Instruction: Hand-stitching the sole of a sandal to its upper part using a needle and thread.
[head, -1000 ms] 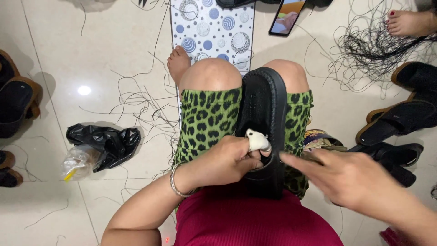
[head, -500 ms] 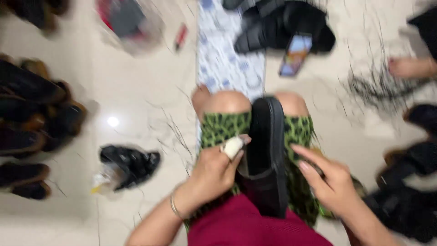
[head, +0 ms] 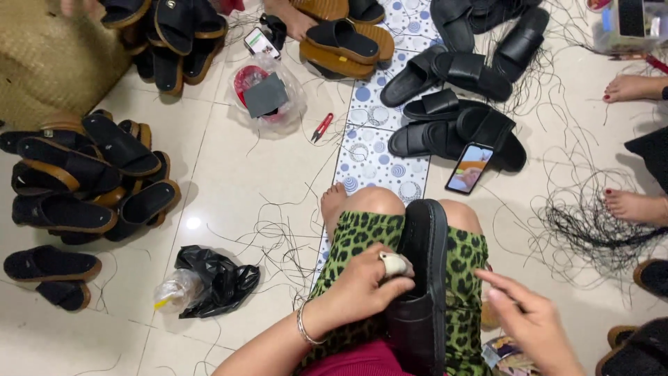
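A black slide sandal (head: 421, 278) lies lengthwise between the person's knees at lower centre of the frame, on green leopard-print shorts (head: 362, 240). The left hand (head: 362, 285), a pale wrap on its index finger, is closed on the sandal's strap. The right hand (head: 532, 320) hovers just right of it, fingers loosely spread, holding nothing. Beyond the knees, a phone (head: 468, 168) rests on a dotted mat (head: 369, 157) beside more black sandals (head: 452, 90). A black plastic bag (head: 216, 280) sits lower left, loose black thread (head: 591, 226) tangles at right.
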